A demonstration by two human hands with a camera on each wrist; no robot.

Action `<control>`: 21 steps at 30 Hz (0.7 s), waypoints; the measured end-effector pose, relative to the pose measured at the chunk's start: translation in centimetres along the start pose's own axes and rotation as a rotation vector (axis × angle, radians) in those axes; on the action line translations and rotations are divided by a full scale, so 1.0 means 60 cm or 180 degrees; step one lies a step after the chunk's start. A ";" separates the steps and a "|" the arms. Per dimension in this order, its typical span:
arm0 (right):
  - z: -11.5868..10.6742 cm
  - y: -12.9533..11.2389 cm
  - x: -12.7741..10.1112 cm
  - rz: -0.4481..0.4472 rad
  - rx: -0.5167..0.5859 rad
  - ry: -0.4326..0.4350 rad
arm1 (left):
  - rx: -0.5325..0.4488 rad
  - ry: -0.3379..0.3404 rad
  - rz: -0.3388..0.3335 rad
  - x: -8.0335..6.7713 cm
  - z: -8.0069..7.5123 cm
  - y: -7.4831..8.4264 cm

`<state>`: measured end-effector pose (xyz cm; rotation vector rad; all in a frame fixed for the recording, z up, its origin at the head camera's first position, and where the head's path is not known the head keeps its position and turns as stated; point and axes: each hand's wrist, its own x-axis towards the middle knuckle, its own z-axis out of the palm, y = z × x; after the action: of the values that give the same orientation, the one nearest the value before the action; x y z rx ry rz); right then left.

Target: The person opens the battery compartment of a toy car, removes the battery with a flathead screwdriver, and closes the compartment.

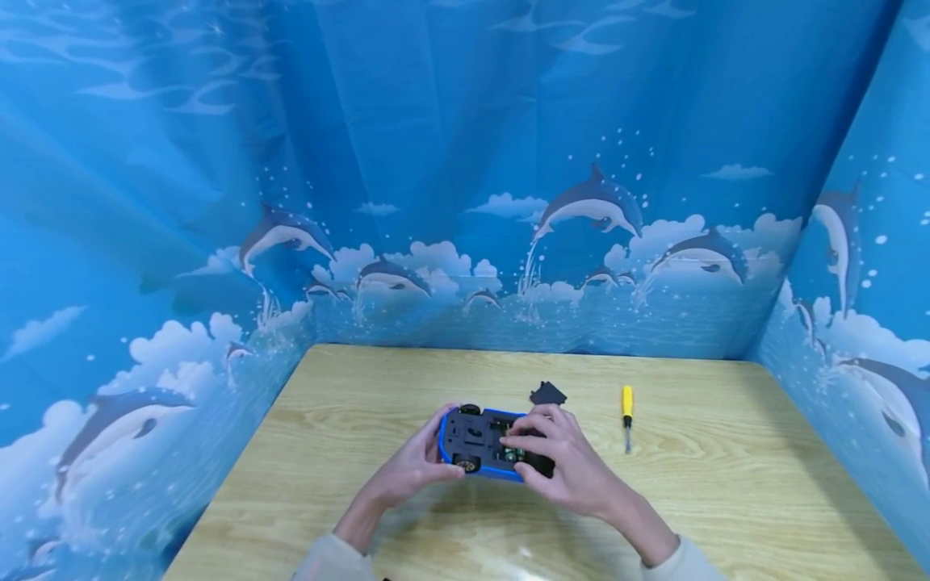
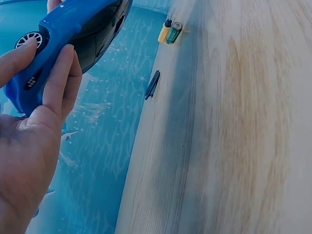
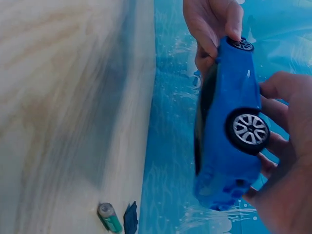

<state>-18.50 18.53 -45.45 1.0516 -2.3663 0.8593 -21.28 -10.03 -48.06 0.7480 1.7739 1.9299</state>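
Head view: screwdriver (image 1: 628,403) and panel (image 1: 548,393) lie near hands (image 1: 574,466) (partly covering blue car (image 1: 459,433)).

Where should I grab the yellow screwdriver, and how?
Probably by its thick yellow handle, from above, with thumb and fingers on its two long sides. The screwdriver lies flat, handle at the far end and thin metal shaft at the near end, so the handle should be easier to grip.
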 end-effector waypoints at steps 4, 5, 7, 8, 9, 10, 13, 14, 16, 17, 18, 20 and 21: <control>-0.008 0.001 0.004 0.0054 0.0001 -0.0238 | -0.0007 -0.0008 -0.0008 0.000 0.000 0.000; -0.010 0.002 0.005 0.0060 0.0005 -0.0302 | -0.0009 -0.0003 -0.0013 0.000 0.000 0.000; -0.014 0.003 0.007 0.0060 0.0029 -0.0427 | -0.0013 -0.0009 -0.0022 0.000 0.000 -0.001; -0.016 0.003 0.008 0.0058 0.0041 -0.0489 | -0.0010 -0.0014 -0.0025 0.000 0.000 -0.001; -0.017 0.004 0.008 0.0059 0.0049 -0.0543 | -0.0011 -0.0017 -0.0024 0.000 0.001 -0.001; -0.019 0.004 0.009 0.0063 0.0058 -0.0591 | -0.0005 -0.0022 -0.0021 0.000 0.001 -0.001; -0.022 0.005 0.010 0.0077 0.0063 -0.0665 | 0.0024 -0.0006 -0.0016 0.000 0.001 0.000; -0.023 0.005 0.010 0.0078 0.0057 -0.0672 | 0.0033 0.0003 -0.0017 -0.001 0.001 0.000; -0.022 0.005 0.011 0.0066 0.0061 -0.0667 | 0.0037 0.0011 -0.0016 -0.001 0.000 0.001; -0.022 0.006 0.011 0.0049 0.0060 -0.0660 | 0.0036 0.0019 -0.0025 -0.001 0.000 0.001; -0.021 0.006 0.011 0.0033 0.0062 -0.0648 | 0.0026 0.0019 -0.0030 -0.001 0.000 0.001; -0.019 0.007 0.011 -0.0006 0.0070 -0.0608 | 0.0010 0.0010 -0.0041 -0.001 0.000 0.001; -0.018 0.008 0.011 -0.0031 0.0078 -0.0578 | -0.0002 0.0002 -0.0043 -0.001 0.000 0.001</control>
<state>-19.14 19.18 -44.48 1.1960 -2.5018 0.8227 -21.22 -10.11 -48.01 0.7334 1.7741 1.9222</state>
